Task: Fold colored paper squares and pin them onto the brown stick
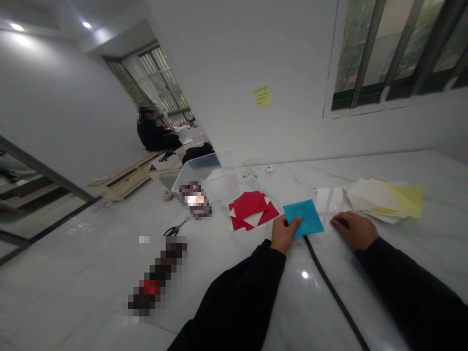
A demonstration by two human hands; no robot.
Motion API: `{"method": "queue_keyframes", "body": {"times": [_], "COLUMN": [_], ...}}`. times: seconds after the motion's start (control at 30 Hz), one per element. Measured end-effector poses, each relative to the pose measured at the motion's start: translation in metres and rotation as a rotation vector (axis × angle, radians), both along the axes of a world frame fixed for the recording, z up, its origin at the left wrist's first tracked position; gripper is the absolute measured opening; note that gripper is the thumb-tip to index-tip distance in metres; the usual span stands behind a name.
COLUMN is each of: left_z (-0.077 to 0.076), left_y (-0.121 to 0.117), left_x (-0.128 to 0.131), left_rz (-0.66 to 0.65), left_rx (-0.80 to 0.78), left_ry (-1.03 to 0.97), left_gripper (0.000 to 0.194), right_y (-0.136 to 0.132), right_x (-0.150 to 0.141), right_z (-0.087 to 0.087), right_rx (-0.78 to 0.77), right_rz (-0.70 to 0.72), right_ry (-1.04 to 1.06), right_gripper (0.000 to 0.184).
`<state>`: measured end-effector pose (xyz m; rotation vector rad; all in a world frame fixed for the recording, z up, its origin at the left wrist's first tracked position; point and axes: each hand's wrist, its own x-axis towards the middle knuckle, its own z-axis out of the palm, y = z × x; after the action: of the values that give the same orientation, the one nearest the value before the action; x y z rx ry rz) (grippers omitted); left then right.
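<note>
A blue paper envelope (310,217) with folded flaps is in my left hand (282,235), thumb on top and fingers beneath. It is held just over the white marble-patterned table. To its right, my right hand (357,231) is low over the tabletop, its fingers curled and the tips drawn together. Whether anything small is between those fingertips is hidden. Left of the blue envelope lies a pile of red envelopes (250,207) with white paper showing at their edges. Beyond my right hand are loose white sheets (376,194) and yellow sheets (411,200).
Black-handled scissors (171,231) lie to the left, near two blurred-out items. A clear plastic bin (204,165) stands at the back left. A dark strap or cord (334,287) runs toward me between my arms. Farther off, a person (155,129) in black sits by a window.
</note>
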<state>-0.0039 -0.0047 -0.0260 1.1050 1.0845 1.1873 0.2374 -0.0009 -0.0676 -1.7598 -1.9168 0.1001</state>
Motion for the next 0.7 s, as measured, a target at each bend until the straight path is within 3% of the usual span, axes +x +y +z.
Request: {"method": "queue_keyframes", "body": {"times": [0.3, 0.47, 0.7], "left_z": [0.003, 0.004, 0.007], "left_y": [-0.002, -0.003, -0.001], "left_x": [0.001, 0.001, 0.001], "left_rz": [0.006, 0.015, 0.009], "left_rx": [-0.004, -0.002, -0.008], "left_ry": [0.011, 0.038, 0.049], "left_gripper": [0.046, 0.045, 0.045], "right_y": [0.004, 0.006, 0.009], "right_x": [0.007, 0.009, 0.008], "right_z": [0.004, 0.004, 0.011], "right_rx": [-0.043, -0.038, 0.002], "right_rz": [0.017, -0.030, 0.031], "right_ry": [0.076, 0.089, 0.029], "right_gripper": [0.024, 0.034, 0.023]}}
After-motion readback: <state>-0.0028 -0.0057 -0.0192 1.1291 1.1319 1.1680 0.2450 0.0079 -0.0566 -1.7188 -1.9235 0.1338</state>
